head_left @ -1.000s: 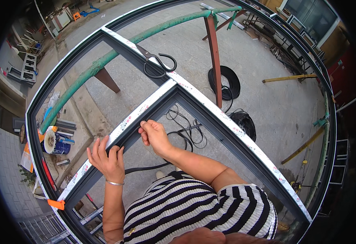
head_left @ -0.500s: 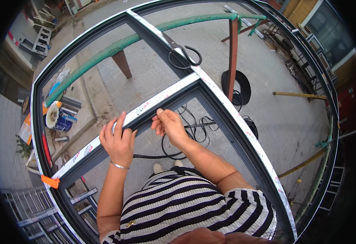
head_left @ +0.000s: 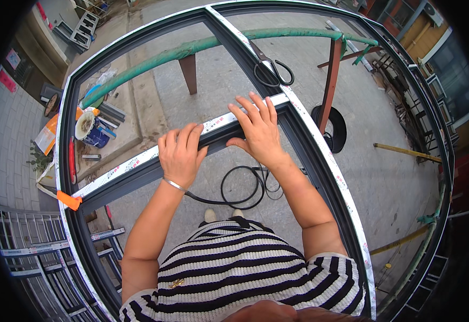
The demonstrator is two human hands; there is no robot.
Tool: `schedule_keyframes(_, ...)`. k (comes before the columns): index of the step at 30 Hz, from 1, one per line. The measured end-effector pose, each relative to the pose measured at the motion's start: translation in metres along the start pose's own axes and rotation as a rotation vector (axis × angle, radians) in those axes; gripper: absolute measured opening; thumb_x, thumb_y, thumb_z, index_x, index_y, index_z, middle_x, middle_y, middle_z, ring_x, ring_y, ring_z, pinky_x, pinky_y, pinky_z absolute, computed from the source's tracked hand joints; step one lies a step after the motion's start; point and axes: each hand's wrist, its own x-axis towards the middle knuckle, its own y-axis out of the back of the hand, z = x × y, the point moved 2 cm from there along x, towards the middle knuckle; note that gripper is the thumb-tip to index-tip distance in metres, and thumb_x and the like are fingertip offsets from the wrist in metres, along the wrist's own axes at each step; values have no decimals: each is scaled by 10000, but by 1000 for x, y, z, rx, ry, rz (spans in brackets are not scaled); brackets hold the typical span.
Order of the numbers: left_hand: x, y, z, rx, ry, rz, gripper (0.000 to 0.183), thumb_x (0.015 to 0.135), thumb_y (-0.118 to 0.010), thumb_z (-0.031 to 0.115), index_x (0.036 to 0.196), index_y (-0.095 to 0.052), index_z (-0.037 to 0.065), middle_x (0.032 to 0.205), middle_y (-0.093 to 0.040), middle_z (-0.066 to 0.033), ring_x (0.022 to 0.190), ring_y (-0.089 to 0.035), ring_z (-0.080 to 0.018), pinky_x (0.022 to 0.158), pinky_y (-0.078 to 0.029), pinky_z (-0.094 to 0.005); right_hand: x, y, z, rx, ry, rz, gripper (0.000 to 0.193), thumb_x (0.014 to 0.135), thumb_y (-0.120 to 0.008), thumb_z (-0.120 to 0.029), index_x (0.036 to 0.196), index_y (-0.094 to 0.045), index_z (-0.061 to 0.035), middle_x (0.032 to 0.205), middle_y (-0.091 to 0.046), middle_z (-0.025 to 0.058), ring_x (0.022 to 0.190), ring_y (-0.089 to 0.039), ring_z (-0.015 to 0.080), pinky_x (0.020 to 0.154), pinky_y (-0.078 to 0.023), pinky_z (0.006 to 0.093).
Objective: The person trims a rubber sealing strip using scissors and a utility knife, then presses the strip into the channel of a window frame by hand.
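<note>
Item: dark grey aluminium window frame (head_left: 320, 161) with white protective tape on its faces, laid flat on green-wrapped trestle rails (head_left: 154, 59) above a concrete yard floor. We recorded the frame's cross bar (head_left: 127, 163) running from lower left to upper right, directly in front of us.

Left hand (head_left: 179, 153): fingers curled over the cross bar's near edge, gripping it; a thin bracelet sat at the wrist.

Right hand (head_left: 258, 129): fingers spread flat on the taped top of the bar, thumb hooked under the edge, pressing rather than clenching.

Black rubber gasket cord (head_left: 239, 188): looped on the floor beneath the opening, one strand leading up toward the left hand; whether the hand held it we could not tell.

Nearby: black-handled scissors (head_left: 272, 70) lying on the upright bar beyond the right hand; a black coil (head_left: 336, 129) by the rust-red trestle leg; an orange clip (head_left: 69, 200) at the frame's left edge; tins and boxes (head_left: 87, 129) on the ground at left.

Change: half a second earlier the hands were narrower set; both had since moved along the bar toward the corner joint.
</note>
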Motion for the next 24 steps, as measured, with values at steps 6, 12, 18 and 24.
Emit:
schedule_keyframes(6,2,-2,2,4,16,-9,594,633,-856,216,1183,-651,123,1156,-641,-4,996,-583,-233,882,-406,-397,2,-23,17,107,109,-149,700,659,-841,-386,1263,-598,-130,1162,-612,47,1166,-549,250,1090,-324,509)
schedule_keyframes(12,9,-10,11,55,26,21,609,635,-863,252,1193,-648,135,1123,-633,-7,989,-576,-224,887,-406,-390,5,-23,17,120,149,-107,657,653,-846,-363,1212,-602,-118,1123,-612,40,1093,-554,239,1057,-332,484)
schedule_keyframes(18,15,-7,17,36,71,-27,611,634,-862,272,1191,-646,140,1106,-623,-11,972,-571,-220,882,-402,-385,4,-24,20,75,174,-87,661,658,-831,-407,1213,-610,-125,1101,-611,45,1067,-564,245,1009,-353,478)
schedule_keyframes(24,19,-21,22,63,54,-33,617,640,-859,294,1193,-642,131,1087,-622,-5,962,-573,-210,871,-401,-379,8,-10,30,92,188,-175,661,656,-855,-266,1244,-595,-113,1143,-605,46,1098,-558,255,1028,-372,440)
